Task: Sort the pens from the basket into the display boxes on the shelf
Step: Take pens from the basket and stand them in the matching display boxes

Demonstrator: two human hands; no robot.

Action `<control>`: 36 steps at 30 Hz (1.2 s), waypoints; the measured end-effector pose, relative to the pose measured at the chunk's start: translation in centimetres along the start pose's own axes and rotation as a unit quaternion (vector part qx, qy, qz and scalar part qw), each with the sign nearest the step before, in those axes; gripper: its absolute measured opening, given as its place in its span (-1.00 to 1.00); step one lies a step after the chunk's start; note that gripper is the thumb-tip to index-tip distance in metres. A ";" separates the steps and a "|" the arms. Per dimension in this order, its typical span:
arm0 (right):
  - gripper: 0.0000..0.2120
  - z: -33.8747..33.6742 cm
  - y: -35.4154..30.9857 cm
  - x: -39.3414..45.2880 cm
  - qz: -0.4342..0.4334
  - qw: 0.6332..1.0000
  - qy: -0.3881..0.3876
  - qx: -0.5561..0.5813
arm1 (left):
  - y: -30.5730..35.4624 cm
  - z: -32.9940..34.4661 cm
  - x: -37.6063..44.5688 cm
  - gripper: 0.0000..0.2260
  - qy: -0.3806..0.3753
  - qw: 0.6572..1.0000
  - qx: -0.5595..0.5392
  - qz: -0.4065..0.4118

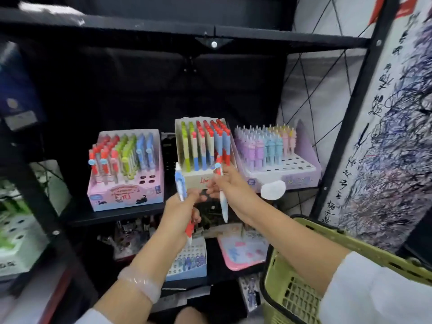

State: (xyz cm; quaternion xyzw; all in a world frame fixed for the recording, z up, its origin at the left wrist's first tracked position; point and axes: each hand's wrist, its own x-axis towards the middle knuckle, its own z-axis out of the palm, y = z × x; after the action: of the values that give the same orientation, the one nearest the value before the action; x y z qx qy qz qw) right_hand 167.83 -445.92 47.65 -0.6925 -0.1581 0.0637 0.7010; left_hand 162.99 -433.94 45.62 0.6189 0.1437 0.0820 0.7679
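Where the frame centres: a black metal shelf [117, 217] carries three display boxes in a row.
Room: scribbled paper sheet [397, 136] at right; green basket [327, 232] lower right.
Writing: pink box [126, 195] reads "5元"; middle box [194, 181] shows a red "4", the rest hidden.
Left hand [180, 206]: fingers curled around a blue-white pen [180, 183].
Right hand [230, 183]: fingers pinching a white pen [223, 204] before the middle box.
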 end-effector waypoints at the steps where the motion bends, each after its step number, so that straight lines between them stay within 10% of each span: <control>1: -0.90 1.1 -0.2 0.4 -0.004 1.000 -0.003 0.030 | -0.1 -0.6 -0.1 -0.89 -0.025 1.000 0.018 -0.003; 36: -0.77 13.8 -2.1 10.7 -0.216 0.911 0.032 -0.351 | 1.9 -13.6 1.9 -0.72 0.078 0.993 0.031 0.079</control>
State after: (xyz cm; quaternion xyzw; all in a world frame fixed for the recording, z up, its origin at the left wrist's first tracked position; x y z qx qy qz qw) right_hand 173.32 -429.60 51.05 -0.8444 -0.2938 -0.1707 0.4142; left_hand 160.48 -420.32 44.59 0.6435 0.1561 0.1857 0.7260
